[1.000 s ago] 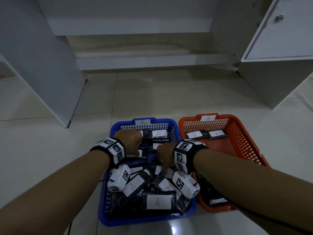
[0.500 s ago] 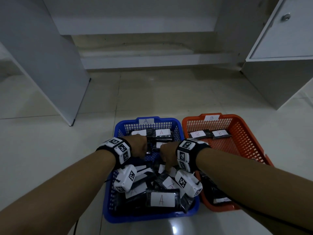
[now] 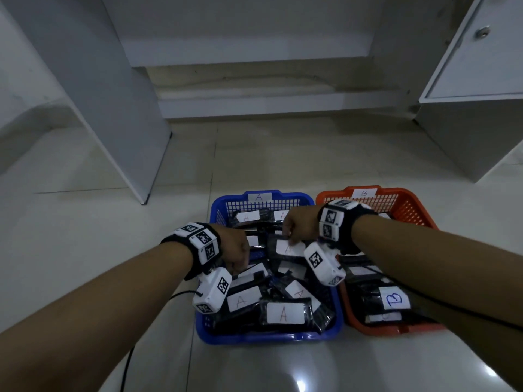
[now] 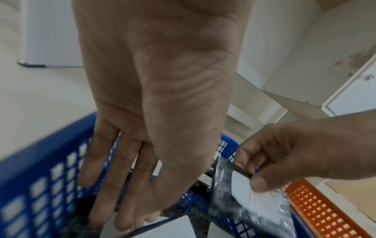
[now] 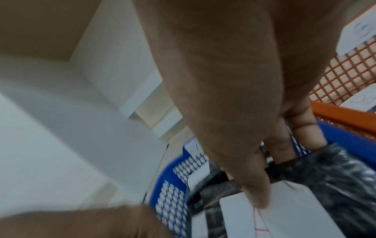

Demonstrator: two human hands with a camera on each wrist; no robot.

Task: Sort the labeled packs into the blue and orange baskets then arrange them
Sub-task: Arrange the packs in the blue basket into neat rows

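Note:
The blue basket [image 3: 263, 336] marked A holds several black packs with white A labels. The orange basket [image 3: 396, 191] marked B stands right of it, with B packs [image 3: 397, 299] inside. My right hand [image 3: 297, 229] pinches one A pack [image 3: 286, 247] over the middle of the blue basket. In the right wrist view its thumb [image 5: 258, 193] presses that pack's label [image 5: 284, 209] and the fingers lie behind the pack. My left hand [image 3: 236, 251] reaches down at the basket's left side. Its fingers [image 4: 105, 185] are straight among the packs.
Both baskets sit on a pale tiled floor [image 3: 113, 236]. A white cabinet panel [image 3: 113, 123] stands at the left. A white cabinet with a knobbed door [image 3: 481, 80] stands at the right. A low step [image 3: 268, 103] runs along the back.
My right hand has lifted an A pack up and toward the far side of the blue basket. The left hand has dipped lower at the basket's left side.

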